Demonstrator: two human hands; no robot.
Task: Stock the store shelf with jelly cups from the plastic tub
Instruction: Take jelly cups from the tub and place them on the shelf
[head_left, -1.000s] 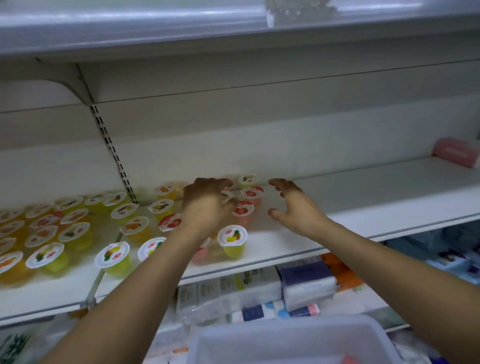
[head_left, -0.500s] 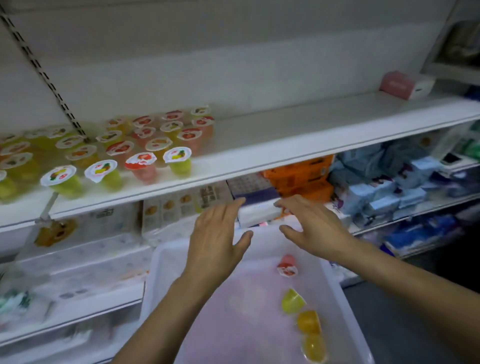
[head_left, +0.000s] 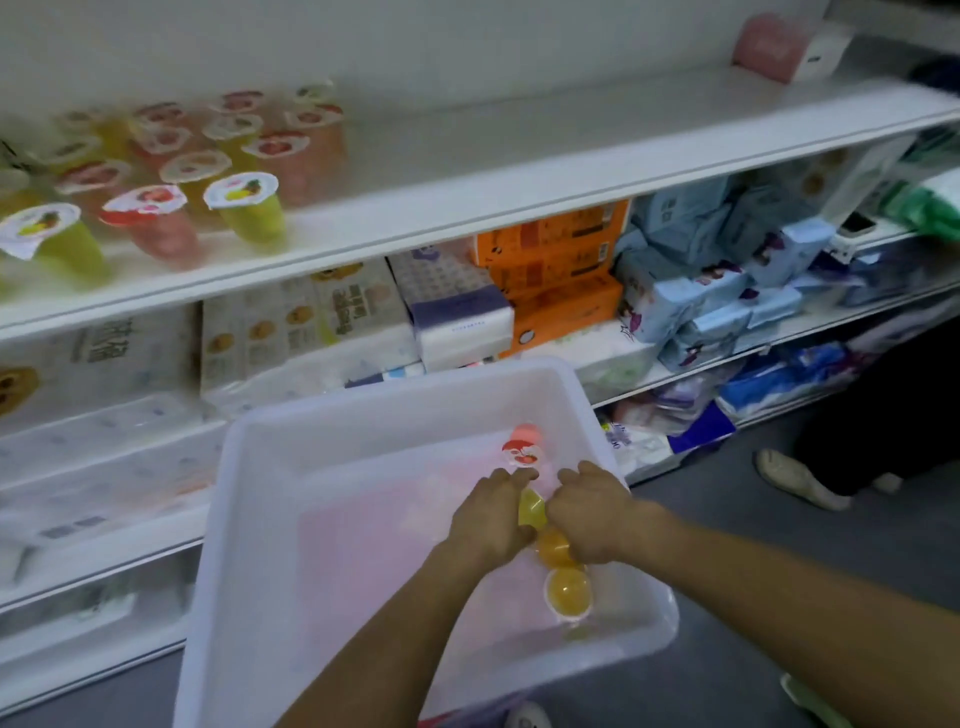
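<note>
A white plastic tub (head_left: 395, 402) sits low in front of me. Near its right wall lie a red jelly cup (head_left: 523, 446), a yellow-green cup (head_left: 531, 508) and two orange cups (head_left: 568, 592) in a row. My left hand (head_left: 483, 522) and my right hand (head_left: 592, 519) are both down in the tub, backs up, flanking the yellow-green cup and touching it. Their fingers point down and their grip is hidden. Several jelly cups (head_left: 244, 205) stand upright on the left part of the white shelf (head_left: 519, 205).
The shelf's right part holds only a pink box (head_left: 769, 47) at the far end. Tissue packs (head_left: 550, 275) fill the lower shelves behind the tub. Another person's shoe (head_left: 800, 478) stands on the grey floor at the right.
My hands left the shelf, passed over the tub's far rim and dropped onto the row of cups inside. The view tilted down from the shelf to the tub.
</note>
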